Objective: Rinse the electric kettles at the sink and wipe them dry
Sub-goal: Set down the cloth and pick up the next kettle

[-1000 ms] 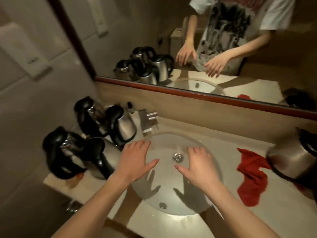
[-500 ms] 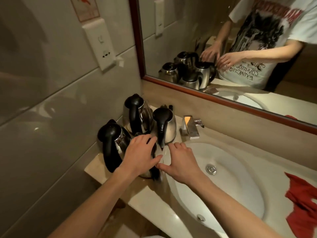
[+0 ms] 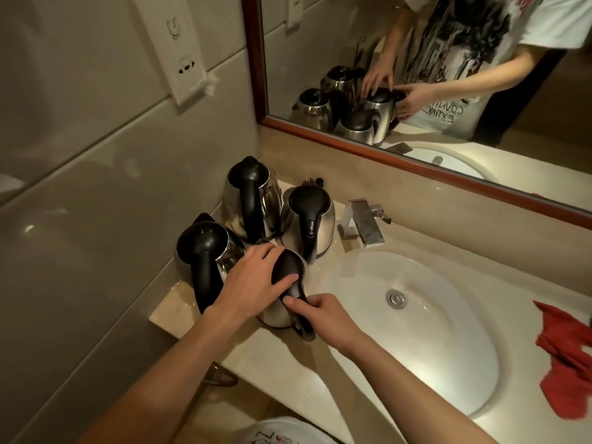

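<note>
Several steel electric kettles with black lids and handles stand on the counter left of the sink (image 3: pixel 455 373). My left hand (image 3: pixel 253 283) rests on the black lid of the nearest kettle (image 3: pixel 288 270), fingers spread over it. My right hand (image 3: pixel 323 312) grips that kettle's black handle, thumb on top. Behind it stand a kettle at the far left (image 3: pixel 205 248), one at the back (image 3: pixel 250 197) and one beside the tap (image 3: pixel 309 216). A red cloth (image 3: pixel 567 357) lies on the counter right of the basin.
A chrome tap (image 3: pixel 365 219) sits at the back of the basin, with the drain (image 3: pixel 396 298) in the middle. A mirror (image 3: pixel 448 75) runs along the back wall. A wall socket plate (image 3: pixel 184 59) hangs on the tiled left wall, close to the kettles.
My view swung left from the basin to the kettles. Both hands moved from over the sink to the nearest kettle; the left now lies on its lid, the right has closed on its handle.
</note>
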The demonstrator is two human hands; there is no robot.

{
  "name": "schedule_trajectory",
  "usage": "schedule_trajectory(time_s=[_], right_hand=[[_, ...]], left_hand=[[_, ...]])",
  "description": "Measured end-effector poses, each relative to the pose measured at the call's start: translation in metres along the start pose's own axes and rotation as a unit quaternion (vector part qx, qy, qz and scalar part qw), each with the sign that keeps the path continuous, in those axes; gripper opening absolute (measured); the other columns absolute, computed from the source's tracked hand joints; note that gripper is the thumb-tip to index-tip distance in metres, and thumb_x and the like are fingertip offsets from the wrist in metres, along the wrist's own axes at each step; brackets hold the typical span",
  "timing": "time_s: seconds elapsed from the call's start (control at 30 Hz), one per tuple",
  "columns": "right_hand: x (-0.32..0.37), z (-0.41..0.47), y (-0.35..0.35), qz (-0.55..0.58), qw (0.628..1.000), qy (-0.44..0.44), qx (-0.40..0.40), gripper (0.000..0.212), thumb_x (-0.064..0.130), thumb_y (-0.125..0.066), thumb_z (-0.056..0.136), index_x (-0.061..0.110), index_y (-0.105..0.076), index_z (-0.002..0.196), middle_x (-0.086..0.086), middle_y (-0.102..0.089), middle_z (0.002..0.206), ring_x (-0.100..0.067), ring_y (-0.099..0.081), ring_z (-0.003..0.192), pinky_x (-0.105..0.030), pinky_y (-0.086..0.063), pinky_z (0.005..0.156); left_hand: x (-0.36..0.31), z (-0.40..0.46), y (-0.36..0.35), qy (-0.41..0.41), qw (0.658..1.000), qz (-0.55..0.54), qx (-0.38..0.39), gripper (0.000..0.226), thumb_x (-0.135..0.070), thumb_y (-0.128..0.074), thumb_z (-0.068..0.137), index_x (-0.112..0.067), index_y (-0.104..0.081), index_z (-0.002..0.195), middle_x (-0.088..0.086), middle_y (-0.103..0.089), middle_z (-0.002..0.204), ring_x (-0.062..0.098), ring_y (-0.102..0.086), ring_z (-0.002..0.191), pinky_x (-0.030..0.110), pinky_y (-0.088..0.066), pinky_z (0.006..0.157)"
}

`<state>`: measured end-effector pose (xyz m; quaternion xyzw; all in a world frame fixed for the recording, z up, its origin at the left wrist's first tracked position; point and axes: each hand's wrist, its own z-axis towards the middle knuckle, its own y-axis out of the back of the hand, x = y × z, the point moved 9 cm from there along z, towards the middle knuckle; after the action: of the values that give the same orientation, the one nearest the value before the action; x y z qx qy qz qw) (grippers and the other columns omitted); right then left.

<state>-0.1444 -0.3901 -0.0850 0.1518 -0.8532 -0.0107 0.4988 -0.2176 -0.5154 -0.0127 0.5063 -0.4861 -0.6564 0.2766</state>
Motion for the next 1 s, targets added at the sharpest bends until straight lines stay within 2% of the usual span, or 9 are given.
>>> schedule_trajectory(time_s=[0.1,0.23,0.37,0.5,0.6,0.73,0.8,0.9,1.0], right_hand=[[-0.004,-0.008,0.000,0.066,0.997,0.021,-0.038,0.054,0.065,-0.062,0.078,0.011,-0.061,0.074,-0.011,-0.051,0.069,-0.019,-0.047,0.064,-0.030,-0.035,0.063],[-0.007,-0.023,0.015,0.132,0.985,0.060,-0.091,0.045,0.053,-0.059,0.085,0.009,-0.058,0.074,-0.010,-0.048,0.068,-0.018,-0.045,0.065,-0.025,-0.035,0.058],[-0.026,-0.037,0.031,0.183,0.977,0.061,-0.084,0.050,0.057,-0.063,0.081,0.008,-0.058,0.075,-0.015,-0.050,0.068,-0.027,-0.048,0.065,-0.040,-0.036,0.065],[-0.043,-0.056,0.058,0.196,0.974,0.059,-0.100,0.053,0.056,-0.067,0.078,0.004,-0.059,0.075,-0.018,-0.050,0.068,-0.030,-0.048,0.065,-0.043,-0.035,0.066],[-0.056,-0.072,0.083,0.185,0.973,0.057,-0.129,0.050,0.057,-0.065,0.079,0.007,-0.058,0.073,-0.015,-0.049,0.067,-0.026,-0.046,0.064,-0.040,-0.034,0.065],[-0.075,-0.091,0.119,0.194,0.961,0.038,-0.195,0.042,0.051,-0.063,0.082,0.012,-0.055,0.068,-0.009,-0.047,0.065,-0.021,-0.043,0.064,-0.039,-0.032,0.065],[-0.084,-0.096,0.137,0.207,0.949,0.035,-0.234,0.044,0.054,-0.064,0.077,0.012,-0.055,0.068,-0.008,-0.045,0.065,-0.022,-0.042,0.064,-0.041,-0.032,0.064],[-0.095,-0.096,0.161,0.214,0.934,0.027,-0.285,0.044,0.051,-0.069,0.080,0.013,-0.054,0.064,-0.004,-0.044,0.061,-0.022,-0.041,0.062,-0.042,-0.032,0.063],[-0.098,-0.086,0.176,0.189,0.927,0.034,-0.321,0.046,0.043,-0.079,0.085,0.020,-0.050,0.058,0.001,-0.040,0.056,-0.018,-0.037,0.057,-0.037,-0.030,0.059]], left_hand=[[0.001,-0.003,-0.001,-0.009,1.000,-0.025,-0.005,0.064,-0.055,-0.058,0.094,-0.021,-0.047,0.146,0.000,-0.048,0.143,0.018,-0.039,0.135,0.036,-0.038,0.110],[-0.001,-0.013,-0.006,-0.007,0.997,-0.081,-0.015,0.065,-0.056,-0.059,0.093,-0.022,-0.046,0.147,-0.006,-0.048,0.142,0.012,-0.038,0.134,0.036,-0.037,0.113],[-0.022,-0.020,-0.015,-0.006,0.991,-0.130,-0.015,0.067,-0.055,-0.061,0.092,-0.025,-0.042,0.148,-0.009,-0.044,0.146,0.010,-0.035,0.137,0.035,-0.035,0.115],[-0.052,-0.020,-0.029,-0.015,0.987,-0.157,-0.009,0.073,-0.058,-0.062,0.089,-0.026,-0.038,0.151,-0.009,-0.040,0.149,0.009,-0.034,0.138,0.033,-0.034,0.115],[-0.086,-0.017,-0.033,-0.058,0.982,-0.178,-0.028,0.075,-0.054,-0.069,0.085,-0.025,-0.041,0.148,-0.010,-0.035,0.148,0.010,-0.037,0.135,0.032,-0.038,0.112],[-0.159,-0.013,-0.032,-0.211,0.966,-0.133,-0.062,0.077,-0.029,-0.079,0.080,-0.019,-0.042,0.146,-0.001,-0.039,0.145,0.019,-0.042,0.131,0.035,-0.042,0.108],[-0.186,-0.007,-0.039,-0.260,0.955,-0.127,-0.066,0.079,-0.023,-0.080,0.079,-0.018,-0.040,0.147,0.002,-0.040,0.144,0.023,-0.045,0.128,0.038,-0.045,0.106],[-0.208,0.011,-0.056,-0.287,0.947,-0.141,-0.041,0.079,-0.022,-0.077,0.080,-0.019,-0.037,0.148,0.001,-0.040,0.145,0.023,-0.046,0.129,0.039,-0.044,0.107],[-0.205,0.043,-0.071,-0.285,0.945,-0.161,0.000,0.078,-0.029,-0.075,0.082,-0.018,-0.037,0.149,0.000,-0.043,0.145,0.019,-0.043,0.133,0.038,-0.039,0.112]])
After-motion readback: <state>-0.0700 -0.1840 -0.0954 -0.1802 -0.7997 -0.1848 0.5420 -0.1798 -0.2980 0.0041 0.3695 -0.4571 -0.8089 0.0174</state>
